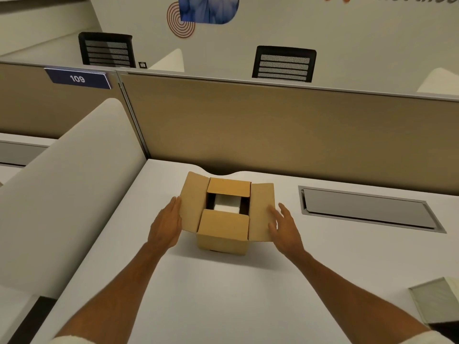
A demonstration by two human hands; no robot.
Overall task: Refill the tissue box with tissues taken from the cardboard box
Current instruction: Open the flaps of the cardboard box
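Observation:
A small brown cardboard box (223, 227) stands on the white desk (223, 294), its four top flaps spread partly open. White tissues (227, 204) show through the square gap between the flaps. My left hand (165, 225) rests flat against the underside edge of the left flap, fingers apart. My right hand (283, 225) lies on the right flap, fingers spread. At the right edge of the desk sits a pale, shiny box (437, 301), only partly in view; it may be the tissue box.
A tan partition (273, 125) walls off the back of the desk. A grey cable hatch (367, 209) is set into the desk at right. A white curved divider (69, 189) bounds the left side. Two black chairs stand beyond the partition.

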